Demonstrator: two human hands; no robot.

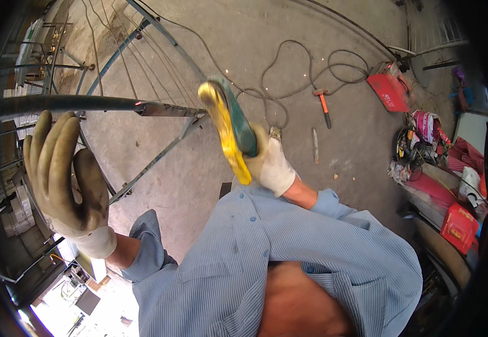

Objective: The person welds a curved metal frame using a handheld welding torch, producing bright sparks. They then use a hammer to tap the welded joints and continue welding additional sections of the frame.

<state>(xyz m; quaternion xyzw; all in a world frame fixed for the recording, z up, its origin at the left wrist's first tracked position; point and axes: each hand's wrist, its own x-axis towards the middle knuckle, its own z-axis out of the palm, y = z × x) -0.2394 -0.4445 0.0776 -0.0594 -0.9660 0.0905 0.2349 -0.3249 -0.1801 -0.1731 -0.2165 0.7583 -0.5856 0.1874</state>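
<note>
My left hand (65, 181), in a stained work glove, is raised with its palm showing and holds nothing. Its fingertips come up to the lower side of a dark metal tube (100, 103); whether they touch it I cannot tell. In my right hand (271, 162), also gloved, is a yellow and dark-green hand-held object (229, 135). Motion blurs it and it appears nearly edge-on, so its exact kind is unclear. Its upper end is close to the tube's end, which joins a metal frame (159, 166) with thin rods (134, 80).
A hammer (324, 107) and a flat metal strip (315, 145) lie on the concrete floor. Dark cable (299, 44) loops towards a red box-shaped machine (389, 88). Bags and mixed clutter (429, 130) line the right side. Stacked boxes (18, 210) stand at left.
</note>
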